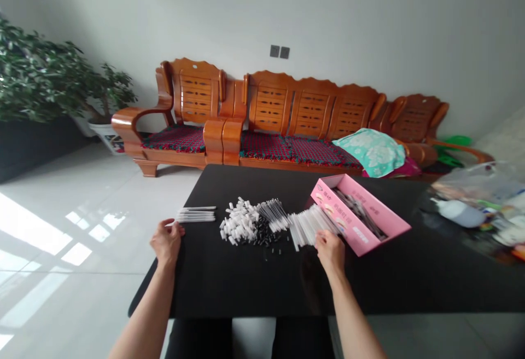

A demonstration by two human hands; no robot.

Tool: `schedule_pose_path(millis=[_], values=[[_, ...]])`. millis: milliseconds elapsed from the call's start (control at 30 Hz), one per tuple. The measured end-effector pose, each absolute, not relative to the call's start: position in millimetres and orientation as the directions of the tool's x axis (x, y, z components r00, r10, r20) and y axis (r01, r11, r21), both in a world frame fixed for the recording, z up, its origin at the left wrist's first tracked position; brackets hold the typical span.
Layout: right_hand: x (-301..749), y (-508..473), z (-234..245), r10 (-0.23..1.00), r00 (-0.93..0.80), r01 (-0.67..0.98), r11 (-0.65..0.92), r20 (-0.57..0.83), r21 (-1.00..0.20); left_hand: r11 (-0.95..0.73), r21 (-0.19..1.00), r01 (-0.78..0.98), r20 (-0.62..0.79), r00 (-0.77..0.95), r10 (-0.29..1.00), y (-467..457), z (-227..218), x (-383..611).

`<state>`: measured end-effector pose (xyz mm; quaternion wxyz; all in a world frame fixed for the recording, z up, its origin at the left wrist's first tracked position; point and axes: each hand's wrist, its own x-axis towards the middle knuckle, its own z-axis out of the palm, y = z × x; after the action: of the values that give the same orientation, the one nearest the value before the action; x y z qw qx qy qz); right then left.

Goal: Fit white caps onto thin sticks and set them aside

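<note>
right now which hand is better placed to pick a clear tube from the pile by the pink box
Right. The right hand touches the near end of the tube pile beside the pink box; the left hand is far off by a bundle of white sticks.

I've got one feed only: head cam at the near edge of the black table [246, 288], tilted slightly down, facing across it to the wooden sofa [307, 113] and the wall. Left hand [167, 241] and right hand [330, 249] are close in, low in frame.
</note>
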<state>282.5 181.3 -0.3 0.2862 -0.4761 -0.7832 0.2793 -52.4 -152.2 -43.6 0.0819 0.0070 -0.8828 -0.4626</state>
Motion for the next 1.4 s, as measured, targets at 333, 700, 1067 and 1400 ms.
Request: schedule_pose_path(millis=[333,700,1067,1400], values=[[263,204,12,0.845,-0.516,0.795,0.533,0.138,-0.290,0.581,0.811,0.066,0.135,-0.988,-0.076,-153,-46,-53],[228,158,-6,0.746,-0.665,0.740,0.664,0.038,-0.103,0.562,0.825,0.064,0.128,-0.989,-0.076,-153,-46,-53],[209,148,14,0.650,-0.755,0.646,0.760,-0.080,0.072,0.437,0.809,0.394,0.370,-0.918,0.143,-94,-18,3],[214,155,17,0.666,-0.744,0.663,0.746,-0.058,0.067,0.161,0.547,0.821,0.475,-0.463,0.748,38,-20,81]])
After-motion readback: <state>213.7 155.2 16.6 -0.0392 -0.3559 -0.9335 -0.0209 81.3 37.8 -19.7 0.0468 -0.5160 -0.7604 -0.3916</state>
